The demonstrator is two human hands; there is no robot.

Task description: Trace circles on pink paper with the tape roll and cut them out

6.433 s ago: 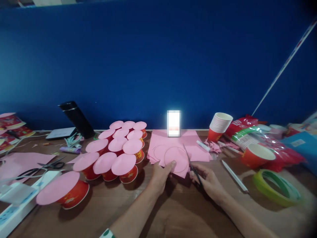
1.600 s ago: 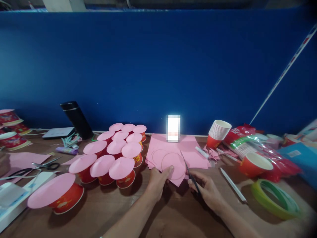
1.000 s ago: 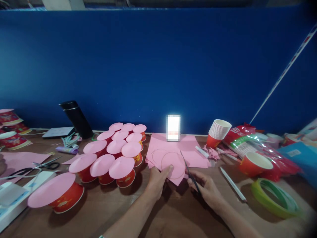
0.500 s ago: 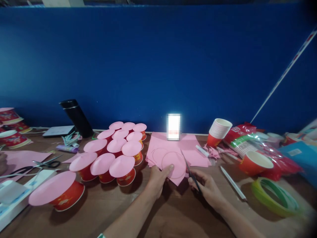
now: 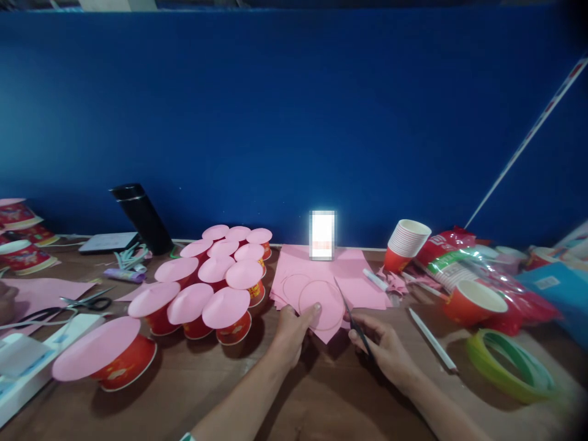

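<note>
Head view: note circle-marked pink sheet (image 5: 331, 311) pinched by left hand (image 5: 293, 334) at near edge of paper stack (image 5: 351, 269), scissors (image 5: 359, 334) gripped in right hand (image 5: 383, 343); expect light, flexible, easily creased handling, best held by outer margin.

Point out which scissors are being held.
The scissors in the right hand, by the pink paper; the other pair lies near the power strip, unheld.

Pink sheet (image 5: 328, 300) — matt paper; red bag (image 5: 519, 291) — glossy plastic; tabletop (image 5: 331, 404) smooth, wood-like.
</note>
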